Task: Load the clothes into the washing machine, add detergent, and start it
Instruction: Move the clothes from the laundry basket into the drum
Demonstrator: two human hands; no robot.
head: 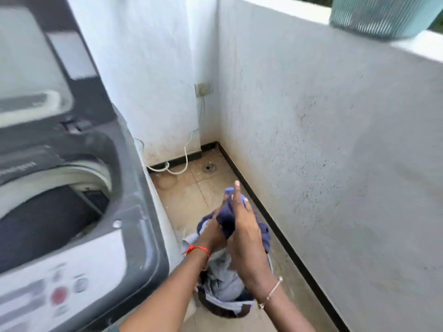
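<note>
A top-loading washing machine point(134, 212) stands at the left with its lid point(31, 68) raised and dark clothes visible in the drum point(48, 224). Its control panel point(60, 291) with a red button faces me. To the right of the machine, on the floor, a laundry basket point(223, 310) holds pale grey and dark clothes. Above the basket, my left hand point(213, 233) and my right hand point(244, 233) both grip a navy blue garment point(227, 216), bunched between them. A red thread circles my left wrist, a thin bracelet my right.
White walls meet in a corner ahead, with a wall socket point(203, 89) and a white cable point(185, 154) running down to the tiled floor. A floor drain point(209, 167) sits in the corner. A teal ribbed container point(383, 15) rests on the parapet at the top right.
</note>
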